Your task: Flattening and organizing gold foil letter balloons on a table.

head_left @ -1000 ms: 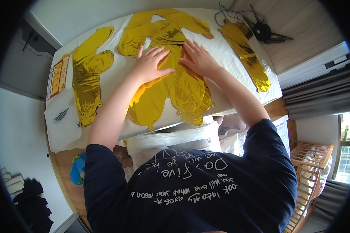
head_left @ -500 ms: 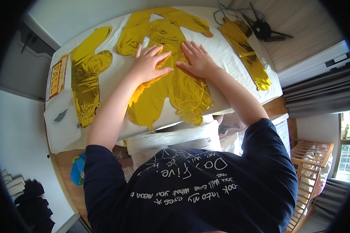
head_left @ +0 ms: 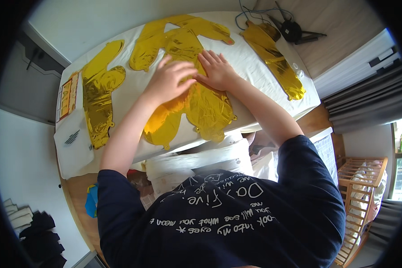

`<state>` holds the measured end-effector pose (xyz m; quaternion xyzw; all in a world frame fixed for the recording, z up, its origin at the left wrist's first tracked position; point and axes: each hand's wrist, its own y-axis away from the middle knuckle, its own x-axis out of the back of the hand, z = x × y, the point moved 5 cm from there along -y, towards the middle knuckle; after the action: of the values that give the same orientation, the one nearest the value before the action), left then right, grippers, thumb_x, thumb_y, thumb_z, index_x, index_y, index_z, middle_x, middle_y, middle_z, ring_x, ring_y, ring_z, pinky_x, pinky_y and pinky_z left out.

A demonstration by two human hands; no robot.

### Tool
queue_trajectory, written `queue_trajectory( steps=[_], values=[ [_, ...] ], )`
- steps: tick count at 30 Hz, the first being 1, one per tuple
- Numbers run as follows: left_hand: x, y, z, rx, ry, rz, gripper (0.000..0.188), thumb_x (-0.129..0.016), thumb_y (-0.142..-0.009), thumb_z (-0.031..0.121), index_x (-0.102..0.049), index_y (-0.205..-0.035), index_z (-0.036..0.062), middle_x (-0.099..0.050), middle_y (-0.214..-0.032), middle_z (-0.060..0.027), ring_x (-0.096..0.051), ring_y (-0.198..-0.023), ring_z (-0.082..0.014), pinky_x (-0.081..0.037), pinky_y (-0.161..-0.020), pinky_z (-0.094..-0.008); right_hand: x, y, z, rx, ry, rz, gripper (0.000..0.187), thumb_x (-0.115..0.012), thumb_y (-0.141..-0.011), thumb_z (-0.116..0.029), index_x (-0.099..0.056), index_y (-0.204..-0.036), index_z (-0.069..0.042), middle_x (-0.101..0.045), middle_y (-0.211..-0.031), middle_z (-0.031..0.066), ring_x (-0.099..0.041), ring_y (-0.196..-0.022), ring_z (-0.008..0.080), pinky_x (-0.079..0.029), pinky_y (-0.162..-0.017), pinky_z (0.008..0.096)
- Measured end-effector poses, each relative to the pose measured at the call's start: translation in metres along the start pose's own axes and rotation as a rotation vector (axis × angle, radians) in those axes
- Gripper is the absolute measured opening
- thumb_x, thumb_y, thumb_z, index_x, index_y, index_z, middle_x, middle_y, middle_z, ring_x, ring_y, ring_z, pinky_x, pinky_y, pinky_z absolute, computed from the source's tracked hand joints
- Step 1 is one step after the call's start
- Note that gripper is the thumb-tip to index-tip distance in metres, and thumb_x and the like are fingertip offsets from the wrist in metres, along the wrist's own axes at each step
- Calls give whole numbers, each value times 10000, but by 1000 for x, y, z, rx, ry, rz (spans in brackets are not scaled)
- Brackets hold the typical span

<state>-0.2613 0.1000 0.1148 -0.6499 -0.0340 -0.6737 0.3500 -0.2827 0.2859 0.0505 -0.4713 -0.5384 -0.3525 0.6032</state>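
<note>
A flat gold foil balloon [head_left: 210,111] lies in the middle of the white-covered table [head_left: 120,129], its lower lobes near the front edge. My right hand [head_left: 218,72] rests flat on its upper middle, fingers stretched out and fairly close together. Just left of it is my left hand [head_left: 170,81], fingers apart and smeared by motion; whether it touches the foil I cannot tell. Neither hand holds anything. Another uninflated gold foil balloon [head_left: 99,102] lies to the left. A narrow gold foil piece [head_left: 276,60] stretches along the right side.
A black device with several prongs [head_left: 291,31] and a blue cable [head_left: 243,18] sit at the far right corner. At the left edge are a printed card [head_left: 68,96] and a white packet [head_left: 75,145]. A wooden crib [head_left: 359,196] stands at the right.
My left hand has shifted over the middle balloon and now blurs. My right hand's fingers have drawn closer together on the foil. The whole view has tilted slightly.
</note>
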Motion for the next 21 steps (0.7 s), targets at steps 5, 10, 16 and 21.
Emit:
queue_trajectory(
  steps=[5,10,16,21],
  values=[
    [-19,-8,67,-387,206,-14,236,-696,-905,238,-726,-1107,119,-708,-1122,-21,-633,-1115,-219,-478,-1004,-377,-3,-5,1,17,19,31,941,-354,-952,-744,-272,-1570,-39,-256,-1639,172,-200,-1529,343,-161,-1240,508],
    [-46,-6,81,-386,118,-164,503,-675,-924,324,-585,-1376,123,-594,-1337,-41,-530,-1262,-229,-414,-1079,-415,-2,-5,-1,24,34,24,930,-377,-949,-738,-296,-1558,-39,-277,-1628,173,-225,-1519,328,-189,-1228,520],
    [-55,-5,81,-372,-22,-311,637,-583,-963,480,-480,-1489,135,-501,-1449,-39,-414,-1335,-221,-308,-1150,-440,-9,-6,3,29,34,8,1005,-321,-917,-808,-267,-1577,-53,-249,-1643,168,-205,-1530,334,-168,-1237,514],
    [-54,-5,80,-379,-3,-331,646,-553,-973,508,-471,-1501,145,-508,-1469,-13,-416,-1320,-226,-292,-1157,-451,-11,-5,2,30,44,22,1006,-317,-916,-810,-267,-1578,-55,-251,-1644,166,-203,-1531,330,-169,-1237,513]
  ],
)
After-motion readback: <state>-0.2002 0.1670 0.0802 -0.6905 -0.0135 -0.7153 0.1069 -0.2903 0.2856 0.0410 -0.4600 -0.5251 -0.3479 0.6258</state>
